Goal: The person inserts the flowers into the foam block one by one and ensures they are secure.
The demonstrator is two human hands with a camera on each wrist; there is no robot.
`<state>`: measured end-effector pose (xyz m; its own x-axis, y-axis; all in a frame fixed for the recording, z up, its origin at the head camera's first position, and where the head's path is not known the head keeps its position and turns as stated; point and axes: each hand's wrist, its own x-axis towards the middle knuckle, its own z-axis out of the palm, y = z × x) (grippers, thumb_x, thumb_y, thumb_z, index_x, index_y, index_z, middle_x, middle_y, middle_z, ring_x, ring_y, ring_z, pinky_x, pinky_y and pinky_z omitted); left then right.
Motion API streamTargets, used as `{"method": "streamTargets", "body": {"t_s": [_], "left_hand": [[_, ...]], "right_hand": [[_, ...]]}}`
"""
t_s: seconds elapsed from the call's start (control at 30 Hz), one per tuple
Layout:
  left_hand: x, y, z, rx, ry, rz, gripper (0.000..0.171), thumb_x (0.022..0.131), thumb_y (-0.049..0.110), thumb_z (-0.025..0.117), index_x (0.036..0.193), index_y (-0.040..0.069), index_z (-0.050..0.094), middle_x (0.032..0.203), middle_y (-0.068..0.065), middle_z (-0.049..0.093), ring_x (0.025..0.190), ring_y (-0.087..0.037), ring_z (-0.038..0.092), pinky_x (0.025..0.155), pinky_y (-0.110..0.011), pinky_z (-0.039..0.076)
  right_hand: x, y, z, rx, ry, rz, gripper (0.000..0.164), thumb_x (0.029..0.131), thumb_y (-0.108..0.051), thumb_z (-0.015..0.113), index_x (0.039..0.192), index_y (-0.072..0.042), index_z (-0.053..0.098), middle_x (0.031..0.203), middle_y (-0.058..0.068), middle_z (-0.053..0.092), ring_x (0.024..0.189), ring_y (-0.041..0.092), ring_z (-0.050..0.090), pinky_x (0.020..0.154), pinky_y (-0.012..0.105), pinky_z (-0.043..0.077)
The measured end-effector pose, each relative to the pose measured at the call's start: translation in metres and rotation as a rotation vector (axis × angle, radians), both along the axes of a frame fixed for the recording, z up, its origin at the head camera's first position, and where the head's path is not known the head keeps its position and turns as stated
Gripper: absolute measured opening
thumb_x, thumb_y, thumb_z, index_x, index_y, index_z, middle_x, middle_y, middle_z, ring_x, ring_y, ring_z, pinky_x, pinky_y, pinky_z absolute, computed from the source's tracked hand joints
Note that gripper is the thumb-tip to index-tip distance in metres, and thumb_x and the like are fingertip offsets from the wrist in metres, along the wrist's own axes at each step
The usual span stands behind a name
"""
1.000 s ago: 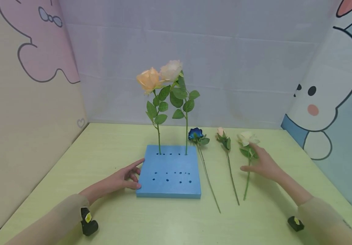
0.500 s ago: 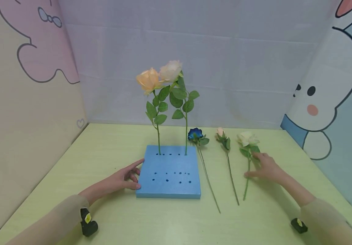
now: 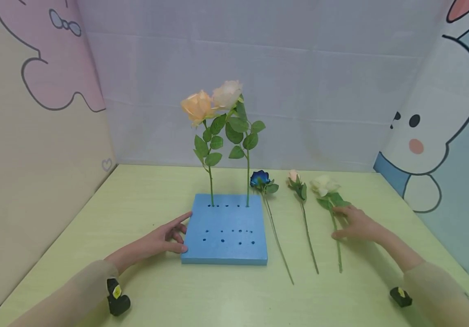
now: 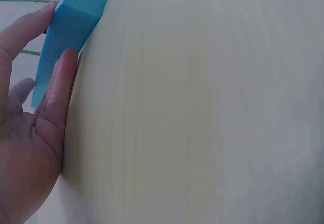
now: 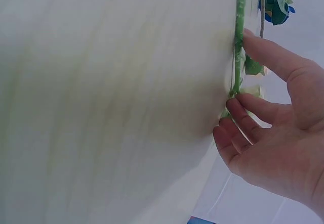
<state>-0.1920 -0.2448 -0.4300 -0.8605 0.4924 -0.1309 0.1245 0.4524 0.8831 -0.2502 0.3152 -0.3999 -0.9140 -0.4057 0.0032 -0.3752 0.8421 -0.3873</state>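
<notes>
My left hand [image 3: 162, 238] rests at the left edge of a blue foam board [image 3: 226, 222] with rows of holes. Its index fingertip and thumb touch the side; in the left wrist view the fingers [image 4: 63, 82] lie fairly straight along it. A peach rose [image 3: 197, 107] and a pale pink rose [image 3: 227, 94] stand upright in the board's back holes. My right hand [image 3: 357, 225] is at the stem of a cream-white rose [image 3: 325, 185] lying on the table. In the right wrist view, thumb and index fingertips touch the green stem [image 5: 239, 37], spread apart along it.
Between board and right hand, a blue rose [image 3: 260, 178] and a pink rosebud [image 3: 294, 176] lie on the pale yellow table [image 3: 234, 295], stems toward me. A light fabric backdrop [image 3: 299, 91] and walls with cartoon figures enclose the table.
My right hand has moved from the white rose's bloom down to its stem. The rose has turned, bloom shifting left and stem end right. The left hand and board have stayed put.
</notes>
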Motion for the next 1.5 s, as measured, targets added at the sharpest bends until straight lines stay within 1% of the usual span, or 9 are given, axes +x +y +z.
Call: {"method": "streamTargets", "body": {"t_s": [0.2,0.4,0.57,0.7,0.97,1.1,1.2,1.33,1.5], "left_hand": [[0.002,0.0,0.001,-0.003,0.007,0.002,0.092,0.09,0.023,0.073,0.16,0.014,0.013,0.126,-0.017,0.044,0.098,-0.013,0.056,0.083,-0.022,0.049],[0.002,0.001,0.002,-0.007,0.008,0.001,0.092,0.09,0.023,0.073,0.16,0.014,0.013,0.126,-0.017,0.044,0.099,-0.015,0.056,0.083,-0.022,0.049],[0.002,-0.001,0.002,-0.01,0.012,-0.002,0.092,0.09,0.022,0.073,0.16,0.015,0.013,0.126,-0.018,0.044,0.099,-0.016,0.056,0.082,-0.022,0.048],[0.002,-0.002,0.001,-0.011,-0.002,0.014,0.092,0.089,0.022,0.073,0.16,0.017,0.014,0.126,-0.017,0.044,0.099,-0.015,0.056,0.082,-0.023,0.046],[0.002,-0.001,0.001,-0.009,-0.001,0.009,0.093,0.089,0.022,0.073,0.16,0.016,0.013,0.127,-0.018,0.044,0.101,-0.021,0.055,0.083,-0.024,0.049],[0.003,0.0,0.003,-0.012,-0.002,0.013,0.093,0.089,0.022,0.073,0.16,0.015,0.013,0.127,-0.018,0.044,0.101,-0.019,0.055,0.082,-0.023,0.049],[0.003,0.001,0.004,-0.008,-0.005,0.009,0.092,0.09,0.022,0.073,0.16,0.015,0.013,0.127,-0.018,0.043,0.101,-0.018,0.055,0.083,-0.023,0.049],[0.002,0.001,0.004,-0.001,-0.009,0.003,0.092,0.09,0.022,0.073,0.16,0.015,0.013,0.128,-0.018,0.043,0.101,-0.018,0.054,0.084,-0.023,0.049],[0.002,0.001,0.005,-0.006,0.017,-0.02,0.093,0.089,0.021,0.073,0.16,0.012,0.012,0.127,-0.02,0.043,0.1,-0.019,0.055,0.082,-0.022,0.049]], "right_hand": [[0.002,0.005,0.006,-0.023,-0.064,0.036,0.08,0.075,-0.025,0.084,0.135,0.013,0.047,0.125,0.036,0.055,0.114,0.052,0.053,0.094,0.063,0.044],[0.005,0.012,0.009,-0.075,-0.128,0.028,0.076,0.079,-0.019,0.081,0.138,0.013,0.045,0.116,0.03,0.06,0.107,0.045,0.059,0.09,0.055,0.05],[0.01,0.017,0.011,-0.106,-0.153,-0.012,0.071,0.079,-0.012,0.079,0.137,0.013,0.045,0.106,0.023,0.063,0.098,0.037,0.065,0.079,0.04,0.055],[0.012,0.02,0.01,-0.134,-0.167,-0.04,0.067,0.079,-0.008,0.076,0.135,0.013,0.046,0.104,0.021,0.064,0.094,0.031,0.067,0.07,0.028,0.054],[0.009,0.022,0.01,-0.083,-0.112,-0.096,0.051,0.078,-0.006,0.071,0.125,0.009,0.06,0.094,0.013,0.072,0.086,0.019,0.065,0.065,0.025,0.05],[0.01,0.023,0.01,-0.084,-0.138,-0.065,0.051,0.083,-0.01,0.072,0.128,0.009,0.058,0.093,0.012,0.07,0.084,0.017,0.064,0.064,0.025,0.051],[0.011,0.026,0.009,-0.121,-0.196,-0.027,0.054,0.087,-0.012,0.07,0.133,0.011,0.052,0.095,0.013,0.068,0.078,0.013,0.063,0.062,0.026,0.052],[0.009,0.031,0.008,-0.222,-0.323,0.02,0.06,0.093,-0.013,0.066,0.14,0.014,0.041,0.1,0.016,0.066,0.076,0.006,0.062,0.065,0.027,0.054],[0.008,0.037,0.011,-0.342,-0.478,0.07,0.067,0.095,-0.011,0.062,0.145,0.018,0.028,0.113,0.022,0.066,0.09,0.002,0.065,0.075,0.026,0.056]]}}
